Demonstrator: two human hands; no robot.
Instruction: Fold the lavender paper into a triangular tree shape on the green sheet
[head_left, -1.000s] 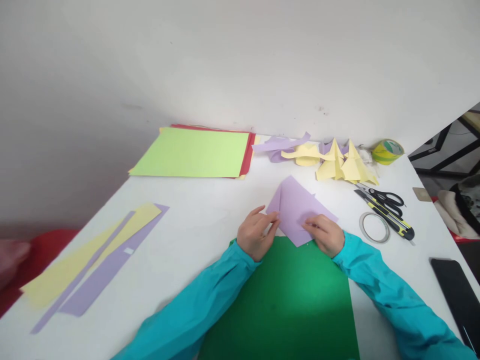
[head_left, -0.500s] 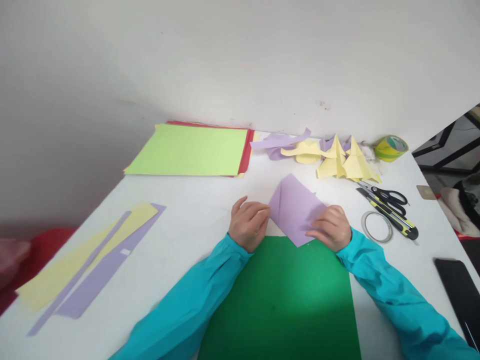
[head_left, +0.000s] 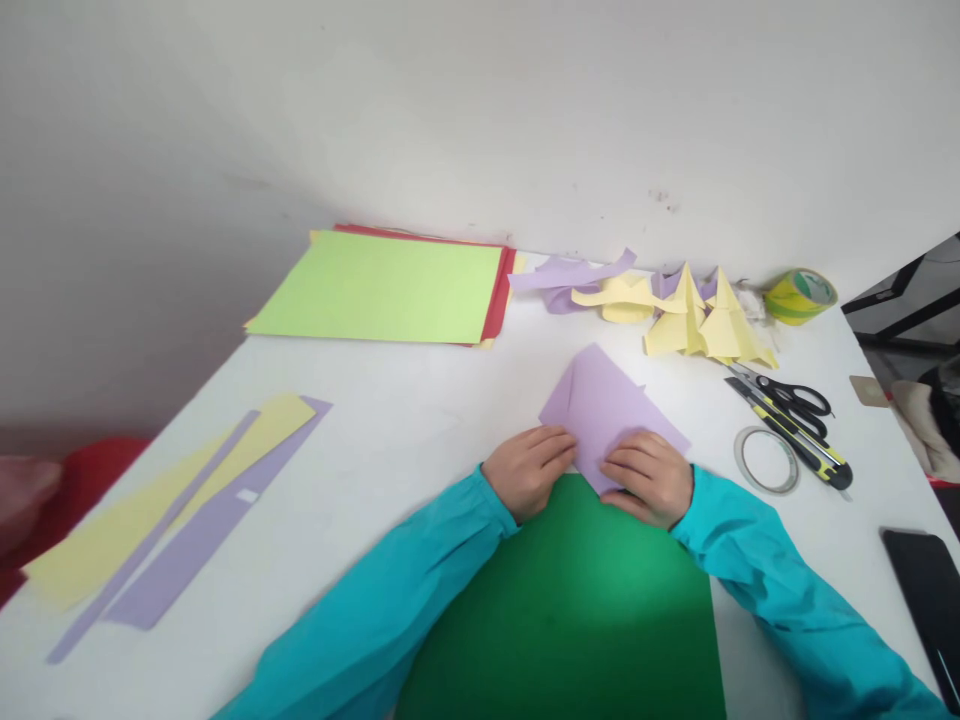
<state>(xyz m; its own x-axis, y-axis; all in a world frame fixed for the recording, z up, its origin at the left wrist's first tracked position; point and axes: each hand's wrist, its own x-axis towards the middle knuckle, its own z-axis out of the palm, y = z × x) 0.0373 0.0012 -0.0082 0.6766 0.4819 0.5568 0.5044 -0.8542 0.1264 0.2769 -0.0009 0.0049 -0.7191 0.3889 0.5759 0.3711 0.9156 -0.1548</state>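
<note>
A folded sheet of purple paper point(head_left: 600, 385) lies on the table with one corner pointing to the wall, its lower tip over the green mat point(head_left: 570, 600). At its lower left edge, my left hand point(head_left: 531, 472) is closed, fingertips together on the paper. My right hand point(head_left: 649, 478) has its fingers bent over the lower right part, thumb near the bottom tip, closed on the sheet. A crease runs down the paper's left side. Both palms face down, so the edges under my fingers are hidden.
Green sheets over red ones point(head_left: 382, 290) lie by the wall. Folded yellow paper shapes point(head_left: 682, 325), a tape roll point(head_left: 799, 297), scissors point(head_left: 799, 400), a utility knife point(head_left: 802, 445) and a narrow tape ring point(head_left: 766, 460) are right. Paper strips point(head_left: 202, 540) lie left; a black phone point(head_left: 926, 590) is far right.
My left hand has moved right onto the paper's lower left edge. My right hand has slid from the right corner toward the bottom tip. The view has shifted slightly.
</note>
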